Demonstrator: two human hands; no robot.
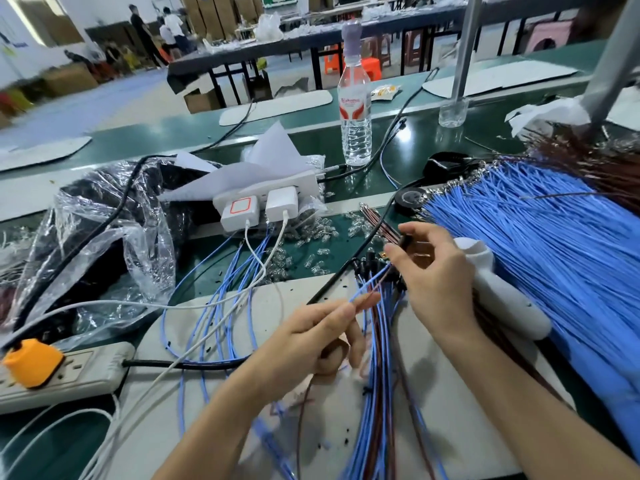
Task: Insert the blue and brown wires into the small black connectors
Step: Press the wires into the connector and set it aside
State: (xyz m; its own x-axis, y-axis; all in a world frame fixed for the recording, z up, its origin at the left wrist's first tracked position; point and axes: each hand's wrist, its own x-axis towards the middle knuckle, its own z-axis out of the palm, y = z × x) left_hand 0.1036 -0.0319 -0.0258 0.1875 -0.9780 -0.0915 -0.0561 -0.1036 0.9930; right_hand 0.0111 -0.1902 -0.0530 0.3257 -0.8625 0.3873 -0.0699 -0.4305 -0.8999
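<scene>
My left hand (318,337) pinches a blue wire and a brown wire (367,284) between thumb and forefinger, just above a white mat. My right hand (436,275) holds a small black connector (406,240) at its fingertips, close to a few brown wires with metal ends (375,220). A bundle of blue and brown wires (379,344) fitted with black connectors (369,263) lies between my hands and runs toward me. A large fan of loose blue wires (540,244) spreads at the right, with brown wires (595,164) behind it.
A white handheld tool (502,289) lies by my right wrist. White chargers (263,206) on a power strip, crumpled plastic bags (104,230), small clear bulbs (311,237), a water bottle (355,98) and a grey power strip with an orange plug (33,363) surround the mat.
</scene>
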